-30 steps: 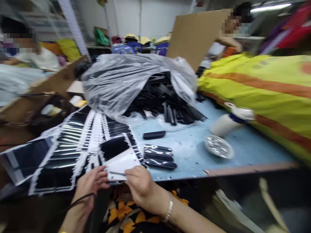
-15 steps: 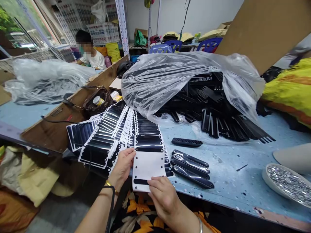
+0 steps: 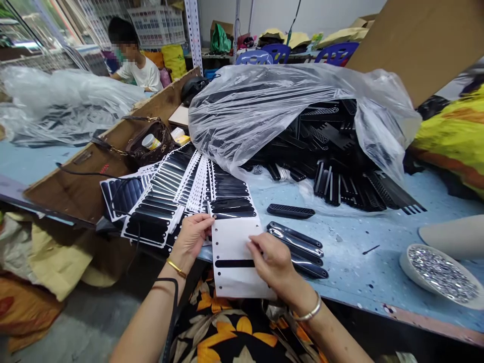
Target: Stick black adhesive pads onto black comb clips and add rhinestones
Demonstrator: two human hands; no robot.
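Note:
My left hand (image 3: 193, 234) pinches the upper left edge of a white backing sheet (image 3: 236, 282) that overhangs the table's front edge. One long black sticker strip (image 3: 233, 263) lies across the sheet's bare lower part, and several glossy black strips remain at its top. Over the sheet's right side my right hand (image 3: 274, 258) is closed, thumb and fingertips together; what they hold, if anything, is hidden. Right of it lie several glossy black handle-shaped pieces (image 3: 298, 247). Behind these rests one textured black piece (image 3: 290, 210). More sticker sheets (image 3: 151, 217) fan out to the left.
A clear plastic bag (image 3: 242, 116) spills black comb-like parts (image 3: 340, 186) at the back. A bowl of small shiny metal pieces (image 3: 440, 275) stands at the right. A brown handbag (image 3: 151, 143) sits by a wooden board (image 3: 71, 181). A person (image 3: 139, 65) sits beyond.
My right hand has gone from the sheet's lower edge up to its right side, fingers now pinched. The black strip appears higher, with more white sheet below it. My left hand still pinches the edge.

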